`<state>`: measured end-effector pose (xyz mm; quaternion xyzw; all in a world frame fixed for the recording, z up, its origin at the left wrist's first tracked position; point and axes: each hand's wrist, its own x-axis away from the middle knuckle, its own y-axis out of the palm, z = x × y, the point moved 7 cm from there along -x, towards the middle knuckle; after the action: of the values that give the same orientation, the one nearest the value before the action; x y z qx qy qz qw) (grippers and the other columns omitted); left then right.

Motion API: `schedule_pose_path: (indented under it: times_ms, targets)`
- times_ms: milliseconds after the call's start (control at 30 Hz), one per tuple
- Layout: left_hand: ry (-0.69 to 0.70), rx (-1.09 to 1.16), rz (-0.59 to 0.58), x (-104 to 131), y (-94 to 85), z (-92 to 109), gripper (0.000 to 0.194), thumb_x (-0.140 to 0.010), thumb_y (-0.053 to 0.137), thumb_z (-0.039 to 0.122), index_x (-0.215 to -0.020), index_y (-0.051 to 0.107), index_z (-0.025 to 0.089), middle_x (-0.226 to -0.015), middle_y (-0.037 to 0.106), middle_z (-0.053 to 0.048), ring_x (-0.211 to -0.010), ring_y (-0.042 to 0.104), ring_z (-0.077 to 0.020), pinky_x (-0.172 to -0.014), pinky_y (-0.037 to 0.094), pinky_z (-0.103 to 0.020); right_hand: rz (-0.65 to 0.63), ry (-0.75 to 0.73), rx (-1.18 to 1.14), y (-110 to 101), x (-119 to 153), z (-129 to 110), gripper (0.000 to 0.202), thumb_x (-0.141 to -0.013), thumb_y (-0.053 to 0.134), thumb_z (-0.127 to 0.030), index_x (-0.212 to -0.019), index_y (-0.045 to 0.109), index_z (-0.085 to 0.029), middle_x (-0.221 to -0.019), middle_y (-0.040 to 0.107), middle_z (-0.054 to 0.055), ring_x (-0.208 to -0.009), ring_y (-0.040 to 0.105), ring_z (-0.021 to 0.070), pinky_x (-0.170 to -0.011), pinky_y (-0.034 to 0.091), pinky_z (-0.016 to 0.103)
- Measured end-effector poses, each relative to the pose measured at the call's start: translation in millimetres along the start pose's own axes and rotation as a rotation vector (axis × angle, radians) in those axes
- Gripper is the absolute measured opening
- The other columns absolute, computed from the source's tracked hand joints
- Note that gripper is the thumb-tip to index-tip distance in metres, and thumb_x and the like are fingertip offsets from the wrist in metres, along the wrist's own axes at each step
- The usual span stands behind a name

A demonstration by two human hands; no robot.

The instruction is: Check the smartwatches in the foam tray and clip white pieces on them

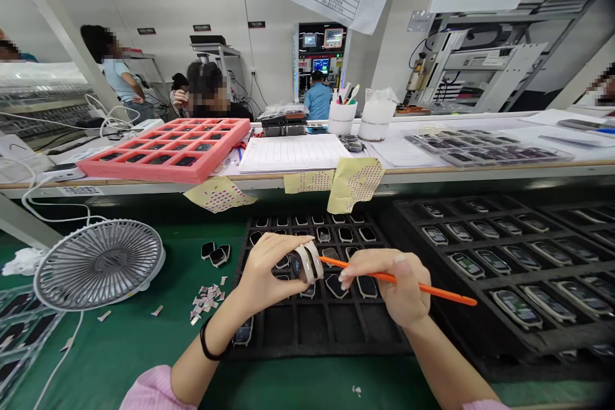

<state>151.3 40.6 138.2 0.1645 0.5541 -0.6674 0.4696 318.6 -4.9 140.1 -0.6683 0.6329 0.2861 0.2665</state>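
My left hand (266, 266) pinches a pair of pale smartwatch cases (312, 261) side by side between thumb and fingers, above the black foam tray (327, 352). Whether the two are joined, I cannot tell. Held like a pen in my right hand (401, 288) is a thin orange stick (446, 295). Its pointed end meets or nearly meets the edge of the right-hand case. Beneath my hands, several dark-faced smartwatches (368, 286) lie in the tray's back compartments. One watch (243, 333) sits in the front left compartment.
At left, a grey fan (98, 262) lies on the green mat (182, 339), near small paper scraps (206, 301) and loose watches (220, 255). More black trays (461, 327) of watches stand at right. A shelf behind carries a pink foam tray (192, 170). People work in the background.
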Motion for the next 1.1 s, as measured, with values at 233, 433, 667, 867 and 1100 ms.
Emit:
schedule_pose_path:
  times_ms: [233, 433, 667, 867, 1100]
  targets:
    - [0.050, -0.017, 0.036, -0.3, -0.9, 3.0, 0.045, -0.069, 0.067, 0.010, -0.112, 0.061, 0.020, -0.101, 0.073, -0.008, -0.085, 0.069, -0.0233, -0.075, 0.049, -0.034, 0.012, -0.074, 0.057, 0.3, 5.5, 0.6, 0.049, -0.100, 0.030, -0.029, -0.092, 0.077, -0.020, -0.065, 0.071, 0.007, -0.060, 0.065, 0.0198, -0.056, 0.051, 0.034]
    - [0.031, -0.004, 0.028, -2.3, -1.3, 3.7, 0.047, -0.066, 0.068, 0.009, -0.112, 0.061, 0.020, -0.101, 0.073, -0.006, -0.085, 0.068, -0.0215, -0.076, 0.049, -0.034, 0.008, -0.055, 0.031, -0.3, 5.0, -1.5, 0.050, -0.100, 0.030, -0.032, -0.091, 0.078, -0.020, -0.063, 0.070, 0.007, -0.059, 0.065, 0.0196, -0.055, 0.050, 0.033]
    - [0.037, 0.011, 0.009, -2.3, 0.5, 7.4, 0.047, -0.068, 0.068, 0.013, -0.113, 0.061, 0.021, -0.100, 0.073, -0.006, -0.084, 0.068, -0.0222, -0.075, 0.048, -0.035, -0.057, -0.081, 0.018, 7.1, 4.4, -8.6, 0.052, -0.099, 0.030, -0.037, -0.091, 0.077, -0.019, -0.063, 0.071, 0.009, -0.059, 0.066, 0.0211, -0.054, 0.052, 0.034]
    - [0.039, 0.008, -0.002, -0.5, 2.1, 7.2, 0.048, -0.068, 0.068, 0.013, -0.115, 0.060, 0.021, -0.101, 0.073, -0.006, -0.084, 0.068, -0.0220, -0.076, 0.047, -0.034, -0.087, -0.103, 0.033, 12.2, 5.9, -8.4, 0.051, -0.100, 0.029, -0.035, -0.093, 0.076, -0.018, -0.065, 0.071, 0.009, -0.062, 0.067, 0.0206, -0.056, 0.053, 0.034]
    - [0.034, 0.001, -0.018, -0.2, 5.3, 5.7, 0.048, -0.068, 0.068, 0.015, -0.115, 0.061, 0.022, -0.103, 0.073, -0.006, -0.085, 0.068, -0.0224, -0.076, 0.047, -0.034, -0.034, -0.090, 0.036, 7.3, 6.1, -7.3, 0.052, -0.099, 0.030, -0.034, -0.085, 0.077, -0.018, -0.058, 0.067, 0.008, -0.055, 0.063, 0.0192, -0.052, 0.050, 0.032]
